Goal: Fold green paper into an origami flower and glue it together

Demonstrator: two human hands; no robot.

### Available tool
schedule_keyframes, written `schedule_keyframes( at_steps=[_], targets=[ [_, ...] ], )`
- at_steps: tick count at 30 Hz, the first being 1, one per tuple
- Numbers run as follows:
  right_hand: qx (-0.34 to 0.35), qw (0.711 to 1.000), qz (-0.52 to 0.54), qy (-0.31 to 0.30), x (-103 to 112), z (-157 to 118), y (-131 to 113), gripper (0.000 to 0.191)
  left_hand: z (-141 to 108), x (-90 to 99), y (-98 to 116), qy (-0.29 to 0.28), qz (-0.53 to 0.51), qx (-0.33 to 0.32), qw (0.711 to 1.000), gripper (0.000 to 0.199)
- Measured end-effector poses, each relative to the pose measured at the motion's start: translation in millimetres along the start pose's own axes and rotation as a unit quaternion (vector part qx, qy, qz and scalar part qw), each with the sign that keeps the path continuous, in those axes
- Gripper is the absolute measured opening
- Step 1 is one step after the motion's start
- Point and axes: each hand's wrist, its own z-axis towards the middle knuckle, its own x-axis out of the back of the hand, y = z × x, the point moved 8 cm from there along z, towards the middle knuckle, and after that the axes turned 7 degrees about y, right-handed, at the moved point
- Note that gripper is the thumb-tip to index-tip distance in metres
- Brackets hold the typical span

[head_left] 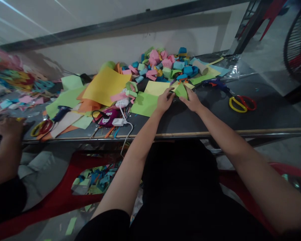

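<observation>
A piece of green paper (181, 91), which looks folded, is in my right hand (192, 100), with the thumb in front and the fingers behind it. Just left of the paper is my left hand (165, 99), its fingers curled together in a pinch. Whatever sits between those fingertips is too dark and small to make out. Beside my left hand lie a flat green sheet (145, 103) and a pale yellow sheet (157, 87). To the right of my right hand are a dark blue glue gun (219, 84) and scissors (242, 103) with yellow and red handles.
A heap of small coloured paper pieces (163, 65) lies against the wall. Left are a large yellow sheet (107, 85), a purple power strip (109, 117) with white cables, and another glue gun (61, 113). A co-worker's hand (10, 126) is far left; a fan (299, 43) stands right.
</observation>
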Motion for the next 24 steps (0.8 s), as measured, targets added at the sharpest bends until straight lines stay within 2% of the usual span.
schedule_keyframes(
  at_steps=[5,10,12,15,19,22,24],
  targets=[
    [0.001,1.0,-0.012,-0.001,2,-2,-2,0.094,1,0.1,1,-0.008,0.003,0.001,1.0,0.036],
    [-0.073,0.991,-0.018,0.111,19,-3,13,0.078,5,6.2,-12,0.04,-0.014,0.019,0.999,0.036],
    [-0.074,0.989,-0.019,0.128,22,-2,13,0.074,6,7.3,-17,0.053,-0.024,0.029,0.998,0.037],
    [-0.068,0.992,-0.009,0.105,19,-1,10,0.073,8,6.8,-26,0.064,-0.037,0.039,0.996,0.035],
    [-0.098,0.99,0.067,0.079,15,-5,6,0.08,9,4.0,-38,0.065,-0.064,0.07,0.993,0.028],
    [-0.062,0.995,0.07,0.04,9,-7,-5,0.078,8,0.7,-41,0.048,-0.094,0.086,0.991,0.023],
    [-0.039,0.998,0.052,0.028,7,-7,-11,0.07,6,-0.9,-38,0.034,-0.106,0.081,0.991,0.021]
  ],
)
